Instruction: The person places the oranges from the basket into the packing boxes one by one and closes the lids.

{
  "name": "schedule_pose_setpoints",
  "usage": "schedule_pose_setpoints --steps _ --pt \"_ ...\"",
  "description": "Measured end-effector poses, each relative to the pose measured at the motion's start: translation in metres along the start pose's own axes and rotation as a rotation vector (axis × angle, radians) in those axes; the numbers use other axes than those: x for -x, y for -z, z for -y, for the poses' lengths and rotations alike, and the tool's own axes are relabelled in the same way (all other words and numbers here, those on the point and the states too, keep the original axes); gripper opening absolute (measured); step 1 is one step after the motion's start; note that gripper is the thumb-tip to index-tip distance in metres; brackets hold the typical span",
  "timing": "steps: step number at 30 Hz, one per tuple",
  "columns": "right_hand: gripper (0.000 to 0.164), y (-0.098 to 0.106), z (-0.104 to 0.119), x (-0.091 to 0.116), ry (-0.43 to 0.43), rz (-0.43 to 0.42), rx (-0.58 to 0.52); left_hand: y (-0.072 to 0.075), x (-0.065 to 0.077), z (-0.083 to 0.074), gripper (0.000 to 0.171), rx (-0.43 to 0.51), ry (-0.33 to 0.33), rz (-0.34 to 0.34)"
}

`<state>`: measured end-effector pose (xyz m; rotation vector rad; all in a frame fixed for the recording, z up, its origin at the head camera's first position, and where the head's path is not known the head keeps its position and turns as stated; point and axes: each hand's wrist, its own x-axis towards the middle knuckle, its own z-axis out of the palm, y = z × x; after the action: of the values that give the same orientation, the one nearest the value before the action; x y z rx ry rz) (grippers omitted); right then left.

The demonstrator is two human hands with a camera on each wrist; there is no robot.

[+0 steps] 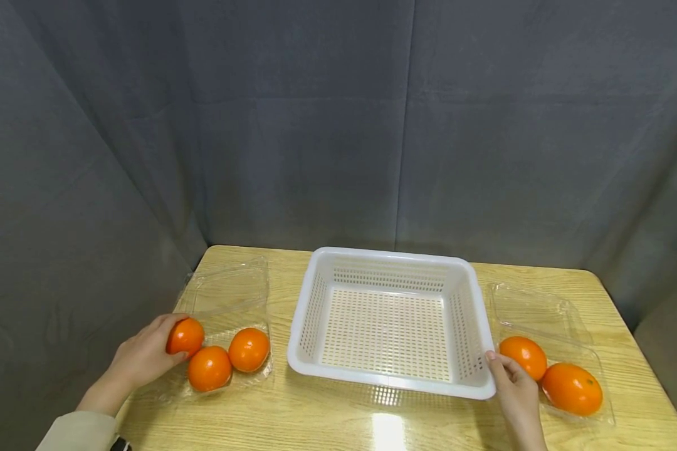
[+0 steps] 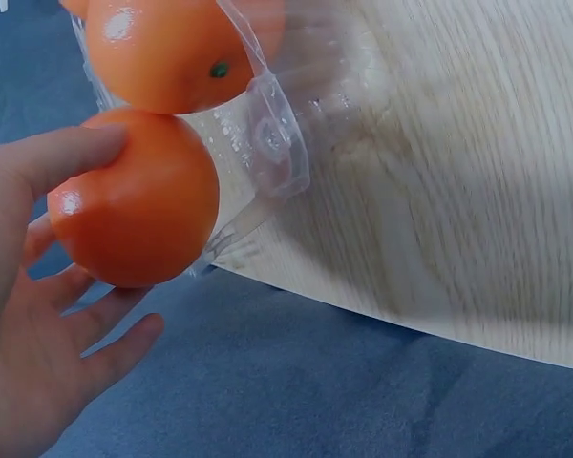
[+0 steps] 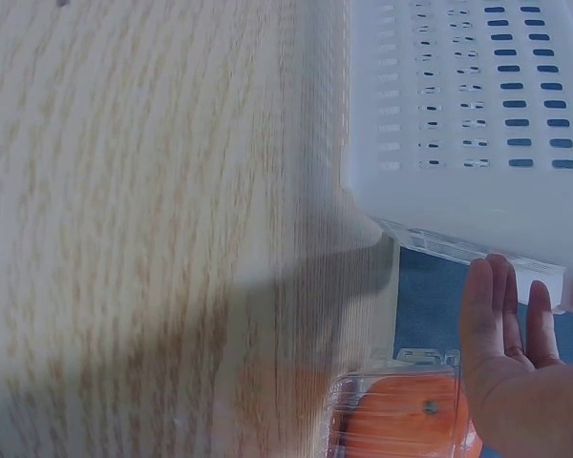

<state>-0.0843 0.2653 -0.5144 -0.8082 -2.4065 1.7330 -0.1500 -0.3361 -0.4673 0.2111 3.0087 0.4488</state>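
Observation:
My left hand (image 1: 141,357) grips an orange (image 1: 185,336) at the left. In the left wrist view the thumb lies over the top of this orange (image 2: 143,215) and the fingers reach around its far side. Two more oranges, one nearer (image 1: 210,368) and one to the right (image 1: 249,349), sit beside it in a clear plastic clamshell (image 1: 228,294) with its lid folded back. At the right, my right hand (image 1: 517,391) pinches the front right corner rim of a white perforated basket (image 1: 383,378), thumb on top. The basket holds nothing.
Right of the basket, a second open clear clamshell (image 1: 536,313) holds two oranges, one behind (image 1: 523,356) and one in front (image 1: 572,389). All stands on a light wooden table (image 1: 293,419). Dark grey curtains (image 1: 316,156) hang behind and at both sides.

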Motion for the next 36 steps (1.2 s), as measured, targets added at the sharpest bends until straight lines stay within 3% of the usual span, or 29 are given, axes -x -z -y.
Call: schedule_pose_setpoints --steps 11,24,36 --pt "0.060 -0.002 0.001 0.001 -0.011 0.007 -0.054 -0.007 -0.006 0.001 0.073 0.004 -0.011 -0.018" --pt "0.057 -0.001 0.002 0.001 0.010 -0.013 -0.019 -0.013 -0.007 0.000 0.072 0.010 -0.004 -0.017" --pt "0.056 -0.001 0.001 0.000 0.004 -0.008 -0.031 -0.015 -0.006 0.000 0.075 0.001 -0.010 0.028"
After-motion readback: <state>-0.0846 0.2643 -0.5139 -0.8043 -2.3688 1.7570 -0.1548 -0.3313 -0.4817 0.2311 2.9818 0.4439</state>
